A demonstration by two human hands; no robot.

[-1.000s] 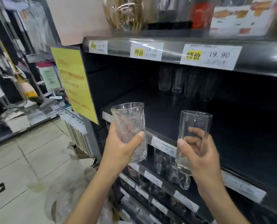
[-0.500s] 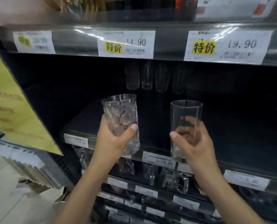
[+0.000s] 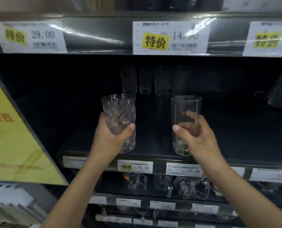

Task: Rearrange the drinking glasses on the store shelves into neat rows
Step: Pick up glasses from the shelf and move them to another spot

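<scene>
My left hand [image 3: 111,137] grips a textured clear glass [image 3: 119,111], held upright just above the front edge of the dark shelf [image 3: 153,156]. A plain tall clear glass [image 3: 185,112] is gripped by my right hand [image 3: 196,137], also upright over the shelf's front. Far back on the same shelf stands a row of several tall clear glasses [image 3: 145,79], dim in the shadow. Between them and my hands the shelf board is bare.
Price tags [image 3: 170,37] line the shelf edge above. Glass mugs [image 3: 183,186] stand on the shelf below. A dark jar-like object [image 3: 280,92] stands at the right of the shelf. A yellow sign [image 3: 8,129] hangs at the left end.
My view has swung right and closer to the shelf. Both hands, each holding its glass, have moved forward over the shelf's front edge.
</scene>
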